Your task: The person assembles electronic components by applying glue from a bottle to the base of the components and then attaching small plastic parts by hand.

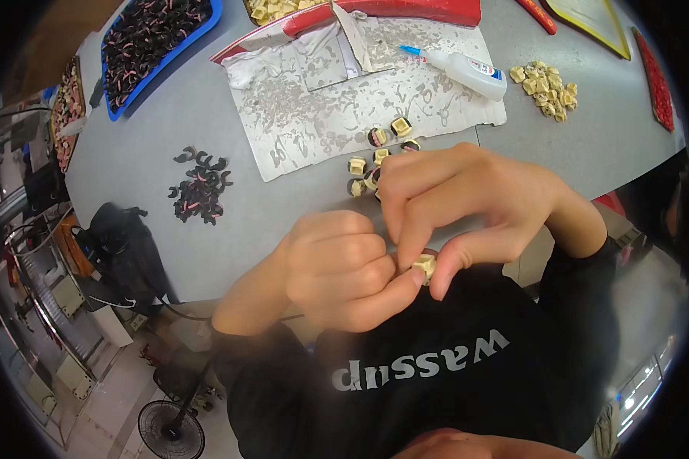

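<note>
Above my lap, just off the table's near edge, both hands meet around a small cream plastic piece (424,265). My left hand (341,271) is closed, its fingers curled and its thumb pressed on the piece. My right hand (475,203) has thumb and forefinger at the same piece from the other side, closed in a loose pinch. What lies behind the piece is mostly hidden by my fingers. Beyond my hands sit several assembled black-and-cream pieces (357,165), partly covered by the right hand.
Loose black curved parts (200,187) lie at left, below a blue tray (115,107) of similar ones. A glue-stained white sheet (275,145) bears a squeeze bottle (471,75) with a blue tip. Cream parts (545,88) are heaped at right, near a red tray (654,84).
</note>
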The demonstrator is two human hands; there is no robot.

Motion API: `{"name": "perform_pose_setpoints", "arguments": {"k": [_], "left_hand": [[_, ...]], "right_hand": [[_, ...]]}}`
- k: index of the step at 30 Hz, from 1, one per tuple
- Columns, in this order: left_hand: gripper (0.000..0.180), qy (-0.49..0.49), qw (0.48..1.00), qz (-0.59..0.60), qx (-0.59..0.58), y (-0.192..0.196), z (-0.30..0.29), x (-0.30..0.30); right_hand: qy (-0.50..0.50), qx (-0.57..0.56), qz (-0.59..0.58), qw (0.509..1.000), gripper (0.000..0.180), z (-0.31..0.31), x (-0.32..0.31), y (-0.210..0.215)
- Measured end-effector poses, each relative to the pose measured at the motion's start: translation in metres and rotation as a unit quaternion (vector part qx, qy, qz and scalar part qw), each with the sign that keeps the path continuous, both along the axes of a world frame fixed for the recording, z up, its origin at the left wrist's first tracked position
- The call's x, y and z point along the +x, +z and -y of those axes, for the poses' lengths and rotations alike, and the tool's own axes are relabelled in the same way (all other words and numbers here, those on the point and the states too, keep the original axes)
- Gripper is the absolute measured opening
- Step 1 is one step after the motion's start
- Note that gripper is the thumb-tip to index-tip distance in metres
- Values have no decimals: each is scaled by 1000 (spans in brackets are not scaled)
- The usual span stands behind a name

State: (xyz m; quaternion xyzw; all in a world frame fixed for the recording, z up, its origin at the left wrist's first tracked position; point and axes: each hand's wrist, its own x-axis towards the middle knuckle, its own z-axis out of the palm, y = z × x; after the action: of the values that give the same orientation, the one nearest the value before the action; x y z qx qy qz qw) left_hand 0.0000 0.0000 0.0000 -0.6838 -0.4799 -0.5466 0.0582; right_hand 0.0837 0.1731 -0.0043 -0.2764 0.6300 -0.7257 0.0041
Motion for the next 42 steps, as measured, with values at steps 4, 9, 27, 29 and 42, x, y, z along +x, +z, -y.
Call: {"name": "perform_pose_setpoints", "arguments": {"k": [4,9,27,29,42], "left_hand": [[17,4,1000,-9,15,-1,1,1],[26,-15,998,-47,-46,2,13,-1],[43,-15,937,335,-97,-14,-12,-9],[44,-15,935,340,-102,-13,-12,-9],[36,-26,911,389,-139,-11,-10,-7]], "right_hand": [[1,-11,-8,1000,23,2,0,-1],[5,-16,-9,1000,23,2,0,-1],[-29,-142,274,951,21,-5,-1,7],[-36,-143,283,948,23,-4,-1,4],[-43,-122,320,938,28,-2,0,10]]}}
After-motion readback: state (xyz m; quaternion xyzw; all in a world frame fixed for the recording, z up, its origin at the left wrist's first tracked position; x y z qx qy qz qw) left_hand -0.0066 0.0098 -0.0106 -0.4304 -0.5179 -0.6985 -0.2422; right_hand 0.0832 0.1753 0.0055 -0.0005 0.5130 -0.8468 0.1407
